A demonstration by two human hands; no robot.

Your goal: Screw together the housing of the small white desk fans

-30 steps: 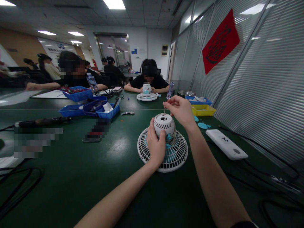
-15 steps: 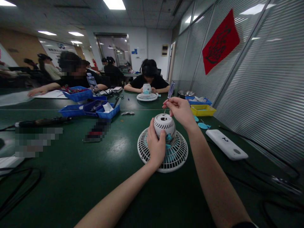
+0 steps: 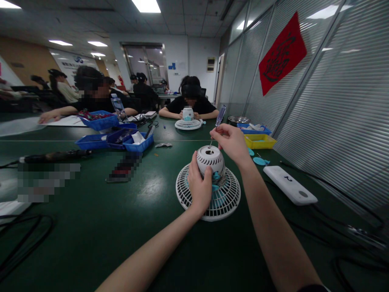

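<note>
A small white fan (image 3: 229, 198) lies grille-down on the green table, its rounded motor housing pointing up. My left hand (image 3: 200, 186) is wrapped round the left side of the housing, the thumb across its front. Pinched in my right hand (image 3: 229, 140) is a screwdriver (image 3: 221, 114) with a clear purplish handle. Its shaft slants down, and the tip reaches the top of the housing beside a dark opening. Light-blue fan parts show through the grille and under the housing. What the tip touches inside is too small to tell.
Blue bins (image 3: 138, 142) with parts stand at the left, near a blurred-out phone (image 3: 124, 167). A yellow tray (image 3: 259, 141), light-blue discs (image 3: 259, 161) and a white power bank-like device (image 3: 290, 184) lie at the right. Across the table a person handles another fan (image 3: 188, 121).
The screwdriver handle has tilted slightly to the right with my right hand. My left hand and the fan stay in place. At far left, a co-worker's hand shifted a little.
</note>
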